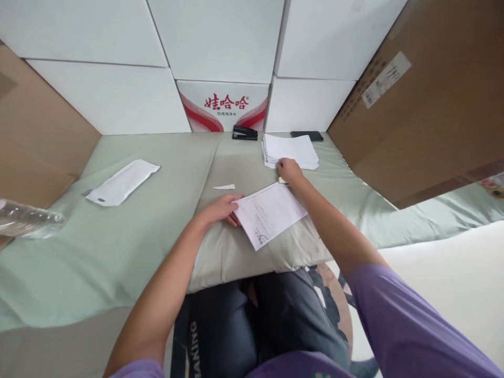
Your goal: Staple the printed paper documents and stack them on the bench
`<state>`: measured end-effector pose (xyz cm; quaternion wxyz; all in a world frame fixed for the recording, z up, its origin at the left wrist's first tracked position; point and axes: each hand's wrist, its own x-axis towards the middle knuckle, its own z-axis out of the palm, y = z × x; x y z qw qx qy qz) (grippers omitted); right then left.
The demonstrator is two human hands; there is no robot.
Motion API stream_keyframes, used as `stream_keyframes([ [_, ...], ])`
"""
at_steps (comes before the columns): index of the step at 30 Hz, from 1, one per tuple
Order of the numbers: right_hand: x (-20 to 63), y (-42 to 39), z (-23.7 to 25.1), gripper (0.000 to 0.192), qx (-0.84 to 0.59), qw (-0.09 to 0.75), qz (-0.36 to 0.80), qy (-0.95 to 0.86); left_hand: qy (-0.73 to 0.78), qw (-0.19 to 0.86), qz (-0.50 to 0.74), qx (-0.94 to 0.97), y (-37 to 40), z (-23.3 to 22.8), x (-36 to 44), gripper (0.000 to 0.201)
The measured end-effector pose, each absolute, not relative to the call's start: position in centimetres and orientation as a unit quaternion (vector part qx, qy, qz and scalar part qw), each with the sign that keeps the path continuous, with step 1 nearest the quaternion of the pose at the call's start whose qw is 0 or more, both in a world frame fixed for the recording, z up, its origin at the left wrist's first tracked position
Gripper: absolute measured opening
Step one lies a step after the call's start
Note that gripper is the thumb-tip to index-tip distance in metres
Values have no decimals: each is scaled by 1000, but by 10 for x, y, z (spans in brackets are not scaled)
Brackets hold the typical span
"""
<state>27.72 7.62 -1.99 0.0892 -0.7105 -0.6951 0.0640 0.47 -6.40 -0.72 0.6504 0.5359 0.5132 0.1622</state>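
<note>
My left hand (222,208) is closed on the left edge of a printed sheet of paper (271,212), thumb on top and fingers underneath. The sheet lies tilted near the front edge of the cloth-covered surface, with handwriting at its lower corner. My right hand (289,170) has its fingers curled together at the near edge of a paper stack (291,149). A small cream-coloured piece (282,180) shows below that hand; its kind, and whether I grip it, I cannot tell. Left of the sheet lies a thin torn paper strip (224,187).
Behind the stack are a black stapler (244,133) and a dark phone-like slab (307,136). White boxes (228,107) form a wall at the back. Cardboard boxes flank the surface, including a large one (425,105) at right. A white packet (122,182) and plastic bottle (29,219) are at left.
</note>
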Motion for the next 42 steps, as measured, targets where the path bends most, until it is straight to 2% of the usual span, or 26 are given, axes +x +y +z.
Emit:
stream_keyframes([
  [4, 274, 73, -19, 28, -711, 86, 55, -696, 519, 594, 130, 600, -64, -7, 0, 56],
  [8, 274, 72, -19, 30, -712, 82, 61, -695, 606, 331, 203, 694, -56, -8, -9, 43],
  [10, 274, 72, -19, 30, -711, 82, 64, -695, 623, 271, 230, 697, -46, -6, -2, 33],
  [15, 275, 72, -19, 31, -705, 93, 71, -699, 566, 376, 203, 705, -9, 1, 69, 17],
  [18, 278, 72, -19, 32, -699, 104, 76, -703, 545, 549, 228, 591, 15, 5, 118, 13],
  [20, 279, 73, -19, 33, -696, 109, 82, -705, 548, 589, 231, 547, 25, 6, 138, 6],
  [28, 285, 75, -16, 33, -662, 128, 121, -729, 551, 628, 251, 489, 29, 3, 149, 18],
  [31, 292, 60, -13, 33, -637, 132, 93, -754, 570, 630, 240, 470, 28, 6, 152, 17],
  [38, 305, 32, -16, 48, -619, 50, 20, -784, 578, 646, 250, 432, 30, 7, 149, 22],
  [42, 303, 33, -17, 48, -614, 31, 25, -788, 564, 661, 232, 436, 31, 8, 150, 22],
])
